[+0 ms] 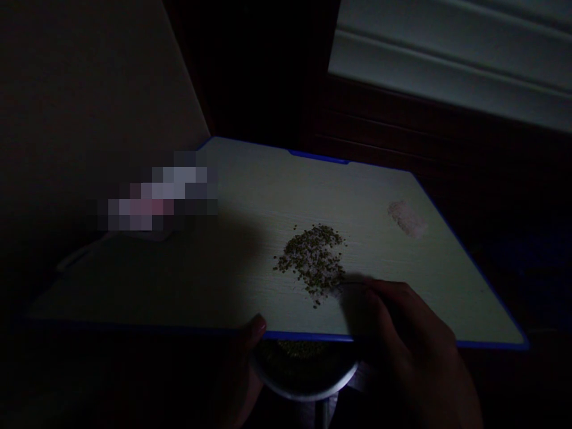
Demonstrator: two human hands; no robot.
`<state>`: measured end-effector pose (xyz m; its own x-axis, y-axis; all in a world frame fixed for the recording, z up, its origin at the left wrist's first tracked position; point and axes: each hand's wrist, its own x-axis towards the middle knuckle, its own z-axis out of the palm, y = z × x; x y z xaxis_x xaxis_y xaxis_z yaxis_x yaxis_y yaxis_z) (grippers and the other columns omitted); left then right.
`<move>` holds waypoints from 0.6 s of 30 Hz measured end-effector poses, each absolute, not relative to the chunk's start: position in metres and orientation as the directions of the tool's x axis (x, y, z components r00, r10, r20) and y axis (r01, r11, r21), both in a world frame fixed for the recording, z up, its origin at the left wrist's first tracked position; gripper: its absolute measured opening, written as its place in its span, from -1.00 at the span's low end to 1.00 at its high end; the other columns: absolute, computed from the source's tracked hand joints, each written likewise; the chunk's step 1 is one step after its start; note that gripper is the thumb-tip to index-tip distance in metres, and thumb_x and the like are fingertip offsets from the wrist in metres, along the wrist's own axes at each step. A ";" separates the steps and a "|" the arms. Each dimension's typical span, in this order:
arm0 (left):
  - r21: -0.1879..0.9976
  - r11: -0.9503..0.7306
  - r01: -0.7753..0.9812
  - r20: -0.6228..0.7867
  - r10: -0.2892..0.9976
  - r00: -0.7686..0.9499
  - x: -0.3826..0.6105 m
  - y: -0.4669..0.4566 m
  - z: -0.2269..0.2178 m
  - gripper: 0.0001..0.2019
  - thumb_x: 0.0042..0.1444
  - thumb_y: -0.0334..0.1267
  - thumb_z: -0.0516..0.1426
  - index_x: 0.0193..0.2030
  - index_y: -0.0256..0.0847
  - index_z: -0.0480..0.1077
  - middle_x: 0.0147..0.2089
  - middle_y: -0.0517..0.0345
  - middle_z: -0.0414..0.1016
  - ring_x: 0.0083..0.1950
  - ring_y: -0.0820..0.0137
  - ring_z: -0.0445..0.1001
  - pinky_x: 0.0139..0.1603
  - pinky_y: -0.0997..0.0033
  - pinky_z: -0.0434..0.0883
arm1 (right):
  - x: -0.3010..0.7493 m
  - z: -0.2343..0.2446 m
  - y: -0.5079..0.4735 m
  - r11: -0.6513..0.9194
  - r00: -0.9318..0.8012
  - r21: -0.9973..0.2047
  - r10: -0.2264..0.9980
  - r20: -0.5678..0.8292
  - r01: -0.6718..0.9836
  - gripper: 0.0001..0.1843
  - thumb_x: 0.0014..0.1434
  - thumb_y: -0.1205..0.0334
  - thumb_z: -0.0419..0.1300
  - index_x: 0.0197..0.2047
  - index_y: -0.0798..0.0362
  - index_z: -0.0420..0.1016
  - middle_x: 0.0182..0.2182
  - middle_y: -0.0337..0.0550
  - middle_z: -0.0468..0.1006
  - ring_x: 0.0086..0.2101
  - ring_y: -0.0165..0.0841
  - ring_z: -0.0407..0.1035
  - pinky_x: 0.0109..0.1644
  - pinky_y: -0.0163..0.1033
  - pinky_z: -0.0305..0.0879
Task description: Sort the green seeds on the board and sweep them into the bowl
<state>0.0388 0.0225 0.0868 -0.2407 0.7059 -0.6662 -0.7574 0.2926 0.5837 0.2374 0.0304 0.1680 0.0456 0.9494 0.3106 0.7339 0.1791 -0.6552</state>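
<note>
Loose heap of small mixed dark-green and whitish grains (310, 256), lying mid-board, toward the near side of the wide pale rectangular board with a blue rim (366, 196). From where I stand, step looks like working the heap's near right edge with a thin dark sliver-like tool (353, 283); too dim to name it better. Right grip (420, 333) pinches that tool between thumb and forefinger, tip at the grains. Left grip (243, 369) clasps the board's near rim, thumb on top, other fingers hidden.

To do it well: short light strokes, few grains per pass, nudging inward off the near rim. Hold the board level; grains would likely roll. Light is poor and shadow falls by the tool tip, so angling the wrist aside should help.

Heap's look: uneven, ragged outline, whitish bits all through the green, strays round the fringe. Smaller whitish powdery pile (407, 219) sits well apart, far right. Round metal-rimmed bowl (308, 397) below the near rim, greenish grains (301, 348) inside.
</note>
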 end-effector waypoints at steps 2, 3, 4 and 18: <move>0.591 0.289 -0.753 -0.681 0.679 -0.274 0.036 0.020 0.086 -0.29 0.03 -0.31 0.30 0.33 0.09 0.22 0.26 0.22 0.43 0.40 0.15 0.22 0.41 0.08 0.20 | 0.236 0.168 0.031 0.201 0.027 -0.658 0.947 0.320 0.726 -0.81 0.36 0.26 0.12 -0.06 -0.05 0.56 -0.16 -0.19 0.67 -0.19 -0.34 0.59 -0.04 -0.26 0.53; 0.604 0.288 -0.743 -0.688 0.659 -0.304 0.035 0.019 0.084 -0.30 0.01 -0.31 0.33 0.31 0.10 0.26 0.26 0.26 0.43 0.42 0.18 0.18 0.45 0.12 0.12 | 0.236 0.168 0.031 0.232 -0.001 -0.654 0.943 0.333 0.720 -0.81 0.36 0.27 0.12 -0.07 -0.04 0.56 -0.16 -0.19 0.66 -0.18 -0.35 0.59 -0.06 -0.28 0.53; 0.616 0.288 -0.734 -0.694 0.639 -0.332 0.034 0.018 0.080 -0.30 -0.02 -0.30 0.35 0.28 0.12 0.30 0.26 0.30 0.43 0.43 0.20 0.15 0.46 0.15 0.04 | 0.237 0.166 0.032 0.265 -0.031 -0.647 0.936 0.349 0.715 -0.81 0.35 0.30 0.12 -0.07 -0.03 0.56 -0.17 -0.19 0.66 -0.19 -0.36 0.58 -0.09 -0.30 0.53; 0.543 0.269 -0.796 -0.764 0.553 -0.334 0.039 0.023 0.098 -0.51 0.04 -0.37 0.29 0.14 0.00 0.42 0.12 0.20 0.55 0.40 0.21 0.20 0.38 0.15 0.20 | 0.239 0.163 0.034 0.402 -0.118 -0.626 0.888 0.444 0.669 -0.83 0.31 0.35 0.15 -0.13 -0.02 0.57 -0.29 -0.18 0.64 -0.28 -0.35 0.56 -0.24 -0.30 0.52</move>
<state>0.0391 0.0226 0.0977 -0.3335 0.5528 -0.7636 -0.7956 0.2695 0.5426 0.2388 0.0341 0.1629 -0.1179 0.8881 0.4442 0.6686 0.4018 -0.6258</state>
